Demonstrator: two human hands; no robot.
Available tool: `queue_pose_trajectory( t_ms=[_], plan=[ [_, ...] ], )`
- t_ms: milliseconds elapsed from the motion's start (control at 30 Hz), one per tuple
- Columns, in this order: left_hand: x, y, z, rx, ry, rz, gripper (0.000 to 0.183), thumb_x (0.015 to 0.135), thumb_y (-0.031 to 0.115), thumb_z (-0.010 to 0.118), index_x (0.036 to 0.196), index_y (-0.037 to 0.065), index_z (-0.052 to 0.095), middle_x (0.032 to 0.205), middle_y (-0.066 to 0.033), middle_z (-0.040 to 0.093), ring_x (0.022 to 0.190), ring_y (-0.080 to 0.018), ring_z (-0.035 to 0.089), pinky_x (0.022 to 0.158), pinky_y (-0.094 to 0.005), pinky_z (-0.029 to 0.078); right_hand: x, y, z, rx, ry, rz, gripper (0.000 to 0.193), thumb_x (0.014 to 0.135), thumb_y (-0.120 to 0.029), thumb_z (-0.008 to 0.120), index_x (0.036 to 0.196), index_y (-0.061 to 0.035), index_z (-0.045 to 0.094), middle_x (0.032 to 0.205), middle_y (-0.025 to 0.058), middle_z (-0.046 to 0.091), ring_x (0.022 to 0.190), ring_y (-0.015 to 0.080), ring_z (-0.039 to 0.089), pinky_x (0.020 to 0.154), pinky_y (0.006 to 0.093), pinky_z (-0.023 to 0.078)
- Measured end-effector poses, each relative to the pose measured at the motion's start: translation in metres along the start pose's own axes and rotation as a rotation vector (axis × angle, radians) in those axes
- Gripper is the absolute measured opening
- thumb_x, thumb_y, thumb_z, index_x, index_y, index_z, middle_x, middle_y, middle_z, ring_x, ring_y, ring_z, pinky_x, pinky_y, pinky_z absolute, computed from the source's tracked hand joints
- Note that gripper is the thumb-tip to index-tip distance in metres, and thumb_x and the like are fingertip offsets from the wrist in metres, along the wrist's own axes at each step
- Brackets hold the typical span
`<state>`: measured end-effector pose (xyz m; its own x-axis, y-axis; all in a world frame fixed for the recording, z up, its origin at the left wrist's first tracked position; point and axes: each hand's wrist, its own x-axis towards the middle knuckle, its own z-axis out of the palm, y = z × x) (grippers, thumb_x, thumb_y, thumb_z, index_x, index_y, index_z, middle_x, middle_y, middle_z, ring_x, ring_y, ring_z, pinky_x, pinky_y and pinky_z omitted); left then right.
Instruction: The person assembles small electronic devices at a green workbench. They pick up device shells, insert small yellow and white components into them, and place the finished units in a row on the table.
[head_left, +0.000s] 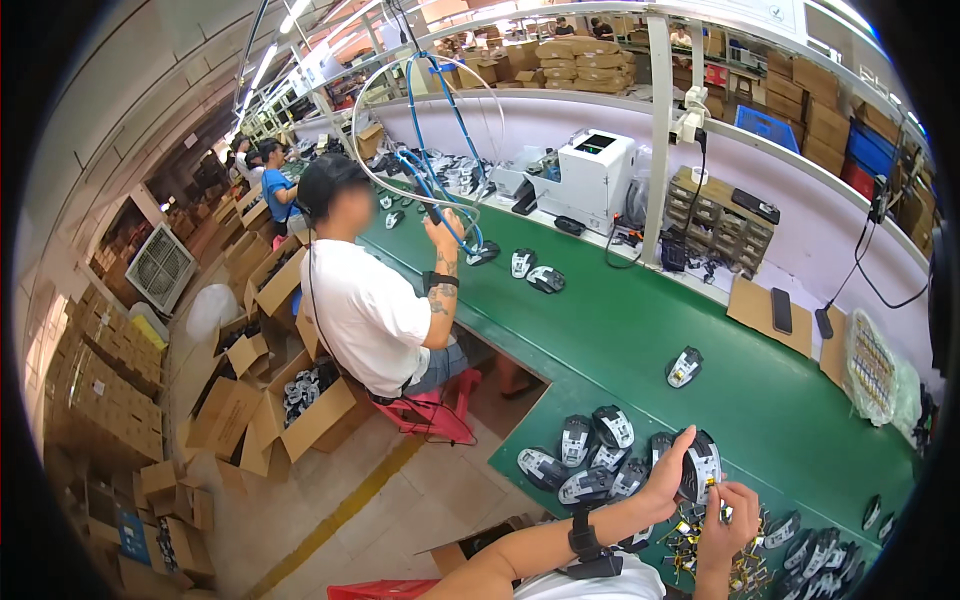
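Note:
My left hand (668,476) grips a grey and black computer mouse shell (703,466), tilted up on its side above the green bench (620,340). Just to the right of the shell, my right hand (728,518) pinches a small part; what the part is I cannot make out. A cluster of similar mouse shells (590,455) lies to the left of my hands. One lone shell (684,367) sits farther back on the bench. More shells (820,555) and a heap of small yellowish parts (690,540) lie at the near right.
A co-worker in a white shirt (365,310) sits on a red stool to my left, one hand raised to a hanging blue coiled hose (440,150). Open cardboard boxes (300,400) crowd the floor. A white machine (590,175) and a parts drawer cabinet (720,225) stand at the bench's back.

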<state>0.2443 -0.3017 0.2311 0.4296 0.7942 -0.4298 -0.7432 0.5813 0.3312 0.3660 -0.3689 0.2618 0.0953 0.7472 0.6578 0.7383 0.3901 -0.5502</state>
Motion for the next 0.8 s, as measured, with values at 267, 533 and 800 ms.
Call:
queue_pose_trajectory(
  t_ms=[267, 533, 800],
  plan=[
    [0.006, 0.001, -0.016, -0.116, 0.032, -0.009, 0.052, 0.095, 0.055, 0.049, 0.109, 0.005, 0.056, 0.099, -0.0155, 0.067, 0.091, -0.0307, 0.069, 0.079, -0.0411, 0.057, -0.008, -0.017, 0.006, -0.11, -0.181, -0.127, 0.028, 0.075, 0.0, 0.066, 0.104, 0.0007, 0.065, 0.11, 0.0156, 0.06, 0.102, 0.0352, 0.054, 0.087, 0.0463, 0.044],
    [0.005, 0.026, -0.001, -0.035, -0.005, 0.005, 0.045, 0.097, 0.051, 0.049, 0.098, 0.007, 0.058, 0.086, -0.0116, 0.068, 0.078, -0.0296, 0.07, 0.072, -0.0415, 0.058, -0.006, -0.017, 0.002, -0.162, -0.254, -0.152, 0.043, 0.07, 0.0, 0.066, 0.112, -0.0011, 0.064, 0.116, 0.0121, 0.062, 0.103, 0.0342, 0.054, 0.09, 0.0433, 0.044],
    [-0.001, 0.031, 0.002, 0.074, -0.009, -0.007, 0.051, 0.1, 0.053, 0.039, 0.107, 0.005, 0.057, 0.095, -0.0145, 0.067, 0.089, -0.032, 0.068, 0.079, -0.0425, 0.057, 0.0, -0.016, 0.015, -0.205, -0.148, -0.093, 0.035, 0.065, 0.001, 0.065, 0.1, -0.0049, 0.067, 0.109, 0.0102, 0.059, 0.099, 0.0322, 0.054, 0.084, 0.0427, 0.046]
  ],
)
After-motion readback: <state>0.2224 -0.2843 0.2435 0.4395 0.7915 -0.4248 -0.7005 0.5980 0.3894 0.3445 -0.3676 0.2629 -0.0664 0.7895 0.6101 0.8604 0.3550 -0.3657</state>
